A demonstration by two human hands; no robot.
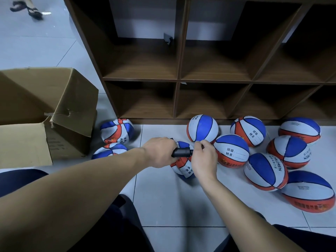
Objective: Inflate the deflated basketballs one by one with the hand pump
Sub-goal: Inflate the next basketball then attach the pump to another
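Observation:
A black hand pump [182,152] lies level between my hands above a crumpled, deflated basketball [182,167] on the floor tiles. My left hand [158,152] grips the pump's left end. My right hand [204,157] curls round its right end, and the tip is hidden under my fingers. Two more deflated balls lie to the left, one [116,130] by the shelf foot and one [109,151] nearer me. Several round, inflated blue, white and orange balls [231,150] are grouped on the right.
An open cardboard box [45,113] stands at the left. A brown cubby shelf [179,80] with bare compartments runs along the back. My dark-clad knees fill the bottom corners. Another person's sandalled feet [27,8] are at the top left.

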